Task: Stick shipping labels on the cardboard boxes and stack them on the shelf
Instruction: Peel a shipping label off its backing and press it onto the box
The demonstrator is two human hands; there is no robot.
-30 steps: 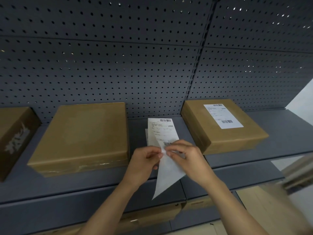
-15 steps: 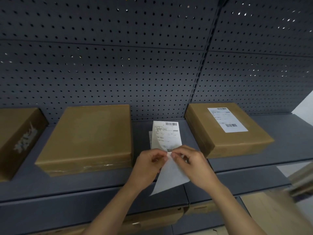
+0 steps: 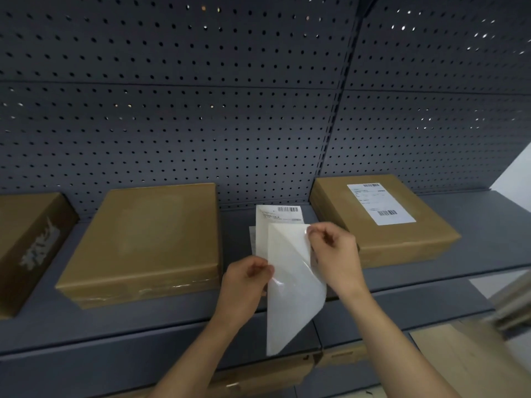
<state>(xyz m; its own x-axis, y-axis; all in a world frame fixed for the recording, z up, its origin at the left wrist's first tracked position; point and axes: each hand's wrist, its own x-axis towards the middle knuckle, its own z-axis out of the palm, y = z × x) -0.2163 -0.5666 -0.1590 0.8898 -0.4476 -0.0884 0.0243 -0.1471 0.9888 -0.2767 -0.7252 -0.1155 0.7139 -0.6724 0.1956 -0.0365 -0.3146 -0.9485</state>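
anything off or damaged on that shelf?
Leftmost cardboard box has a ragged whitish torn patch on its side, like a ripped-off label. Middle box bears no label yet; right box does.

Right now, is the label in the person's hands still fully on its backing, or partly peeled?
Partly peeled. The right hand has pulled a glossy sheet away from the printed label, while the left hand pinches the edge.

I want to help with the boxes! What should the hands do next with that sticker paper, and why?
Probably keep pulling the two sheets apart until the label comes free. The right hand pinches a top corner and the left hand pinches the other sheet's edge, so the shipping label is only partly peeled from its backing. The middle box beside it has a bare top, unlike the labelled box.
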